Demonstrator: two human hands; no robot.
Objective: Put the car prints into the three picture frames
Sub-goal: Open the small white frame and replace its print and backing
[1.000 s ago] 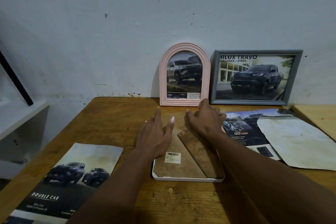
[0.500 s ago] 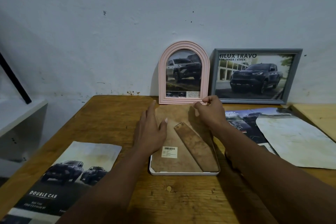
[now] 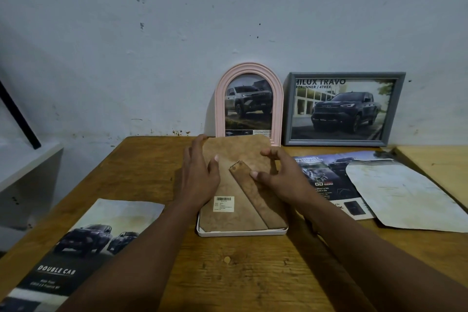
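Note:
A white picture frame (image 3: 240, 232) lies face down on the wooden table (image 3: 240, 273), its brown backing board (image 3: 235, 149) up, with a barcode label and a folded stand leg (image 3: 255, 200). My left hand (image 3: 200, 175) lies flat on the board's left side. My right hand (image 3: 281, 177) sits at the board's right side, fingers loosely bent, thumb tip touching the stand leg. A pink arched frame (image 3: 219, 99) and a grey frame (image 3: 288, 109) lean on the wall, each holding a car print. A "Double Cab" car print (image 3: 96, 233) lies at front left.
A car brochure (image 3: 319, 172) lies right of the white frame, partly under a white sheet (image 3: 400, 195) with a rounded end. A paler wooden board (image 3: 440, 167) sits at far right. A white shelf (image 3: 25, 167) stands left of the table.
My right hand left the board's top right corner and came down beside the stand leg. My left hand stayed flat on the board's left side.

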